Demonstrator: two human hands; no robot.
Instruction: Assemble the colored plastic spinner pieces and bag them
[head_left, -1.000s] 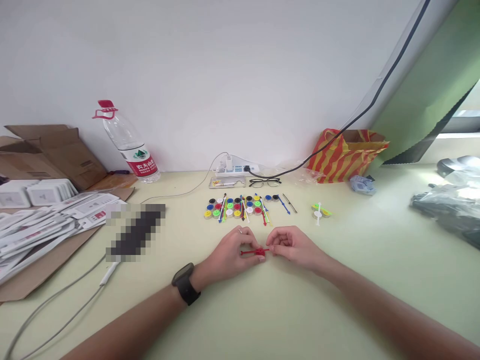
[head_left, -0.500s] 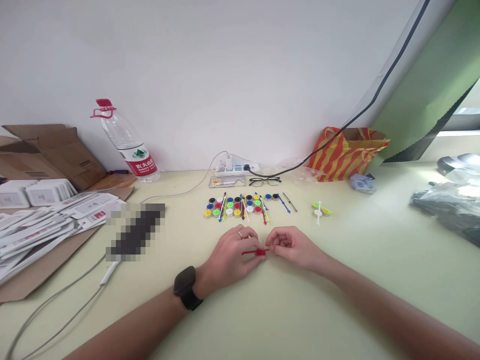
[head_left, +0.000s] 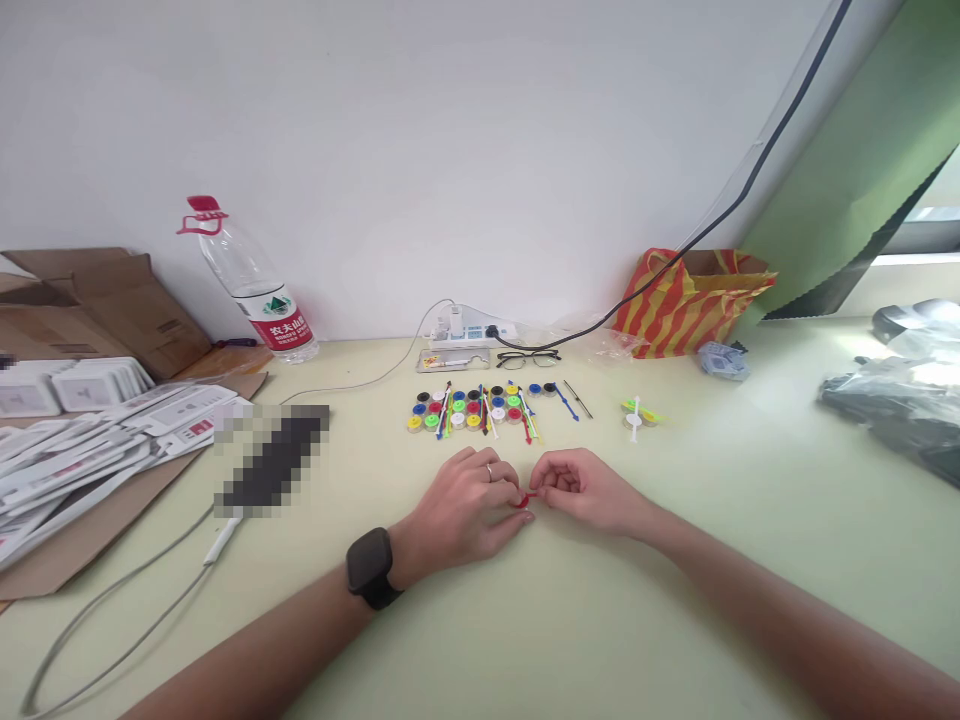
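Peeking out between both sets of fingertips, a small red piece (head_left: 524,499) sits low over the table (head_left: 570,620), pinched by the left hand (head_left: 465,510) and right hand (head_left: 581,488) pressed together. Just beyond lie rows of coloured buttons (head_left: 469,408) and sticks (head_left: 525,420).

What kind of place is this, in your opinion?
Probably an office or workshop desk used for small assembly work: a pale table against a white wall, a power strip with cables, cardboard boxes, and rows of coloured buttons laid out.
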